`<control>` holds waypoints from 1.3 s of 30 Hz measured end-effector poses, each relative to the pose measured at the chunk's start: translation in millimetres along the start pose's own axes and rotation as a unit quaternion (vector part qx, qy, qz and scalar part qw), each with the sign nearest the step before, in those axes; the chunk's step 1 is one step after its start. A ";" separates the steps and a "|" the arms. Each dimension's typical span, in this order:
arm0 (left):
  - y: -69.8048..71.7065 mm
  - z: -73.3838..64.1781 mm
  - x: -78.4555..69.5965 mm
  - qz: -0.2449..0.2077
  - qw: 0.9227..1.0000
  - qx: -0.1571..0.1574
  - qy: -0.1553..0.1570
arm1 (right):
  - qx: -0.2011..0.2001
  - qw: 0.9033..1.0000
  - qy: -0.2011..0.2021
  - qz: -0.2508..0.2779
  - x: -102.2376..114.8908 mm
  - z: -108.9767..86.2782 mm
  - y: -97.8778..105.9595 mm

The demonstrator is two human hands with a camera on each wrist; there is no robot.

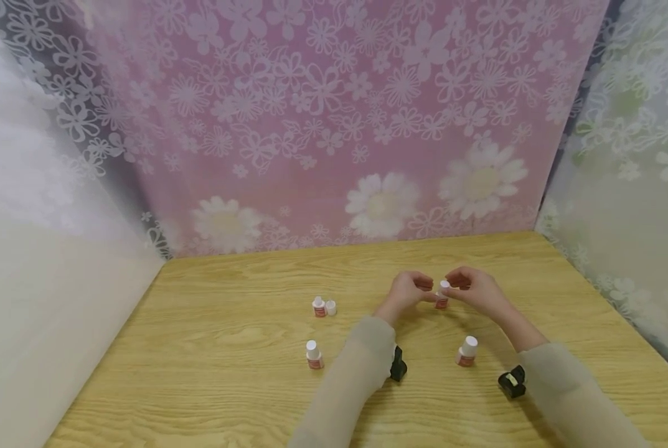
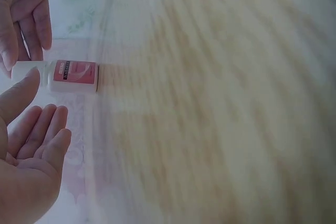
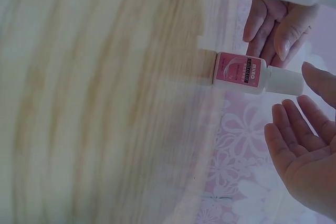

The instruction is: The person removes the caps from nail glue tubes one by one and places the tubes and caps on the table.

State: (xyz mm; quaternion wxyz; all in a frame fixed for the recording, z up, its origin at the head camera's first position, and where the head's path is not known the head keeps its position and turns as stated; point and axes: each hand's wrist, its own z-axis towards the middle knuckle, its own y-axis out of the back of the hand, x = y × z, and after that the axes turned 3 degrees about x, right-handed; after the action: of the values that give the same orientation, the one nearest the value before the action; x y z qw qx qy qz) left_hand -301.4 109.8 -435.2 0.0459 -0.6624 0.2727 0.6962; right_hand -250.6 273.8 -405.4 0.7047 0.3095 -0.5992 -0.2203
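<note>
A small white-capped bottle with a pink-red label [image 1: 441, 303] stands upright on the table at the right of centre. On its left side is my left hand [image 1: 408, 292], on its right my right hand [image 1: 477, 292]. Both hands have their fingers apart and loosely bent, not wrapped round it. In the left wrist view, the left thumb [image 2: 23, 95] lies close by the cap; whether it touches cannot be told. From the right wrist, the right thumb [image 3: 317, 82] is near the cap [image 3: 284, 81], and the right fingers [image 3: 294, 129] spread below.
An uncapped bottle [image 1: 319, 307] stands at the left with a loose white cap [image 1: 330, 308] beside it. Two more capped bottles, one front left [image 1: 314, 354] and one front right [image 1: 467, 351], stand on the wooden table [image 1: 227, 373]. Flowered curtains [image 1: 311, 124] enclose the table.
</note>
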 end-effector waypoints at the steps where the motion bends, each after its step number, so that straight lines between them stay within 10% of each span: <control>1: -0.8 -0.5 -0.2 -0.002 1.000 0.002 0.004 | 0.001 1.000 0.000 0.003 0.2 -0.2 -0.7; 39: -19.8 -2.6 -6.1 0.073 0.995 -0.012 0.060 | -0.019 1.000 0.007 -0.006 2.9 2.3 -7.5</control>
State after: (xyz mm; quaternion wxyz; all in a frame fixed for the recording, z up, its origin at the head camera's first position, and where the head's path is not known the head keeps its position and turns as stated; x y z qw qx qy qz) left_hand -289.9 127.3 -435.7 -0.0295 -0.6817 0.3147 0.6598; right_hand -251.8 266.2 -408.4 0.7134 0.3009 -0.5880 -0.2340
